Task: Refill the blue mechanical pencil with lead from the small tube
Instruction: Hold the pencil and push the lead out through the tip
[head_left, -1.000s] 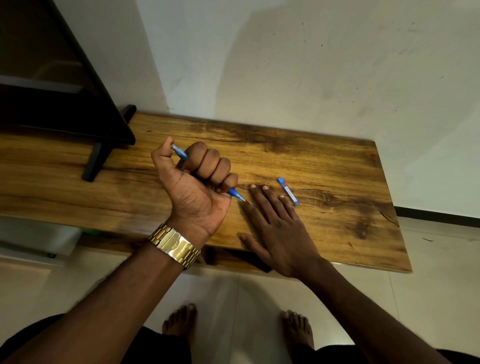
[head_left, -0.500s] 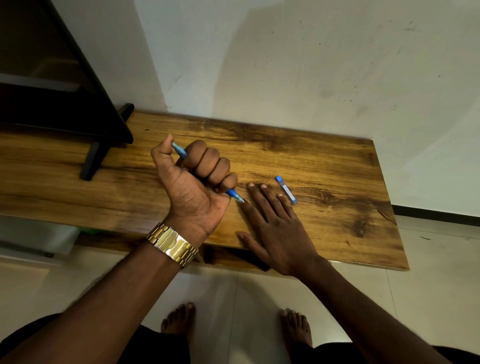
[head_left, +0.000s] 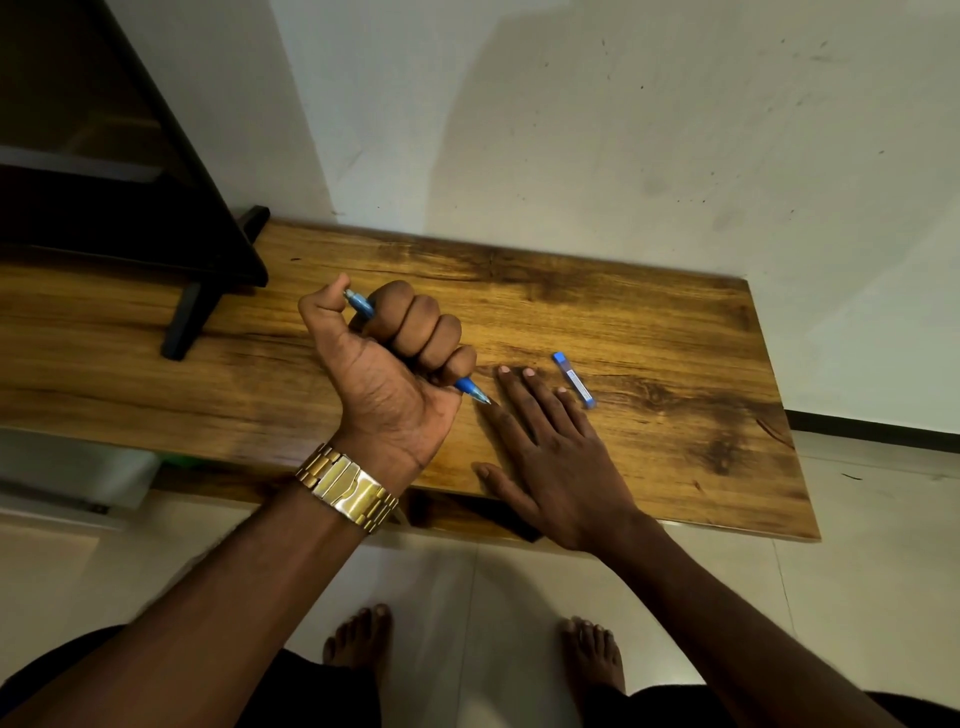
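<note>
Very little differs from a second ago. The left hand (head_left: 387, 374) now has its thumb bent down over the top end of the blue mechanical pencil (head_left: 470, 388), where earlier the thumb stood straighter beside it.

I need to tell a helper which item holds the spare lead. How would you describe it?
On the wooden table, look just beyond the fingertips of the flat right hand. The small tube lies loose there: short, clear, blue-capped, unlike the blue mechanical pencil gripped in the left hand.
</note>
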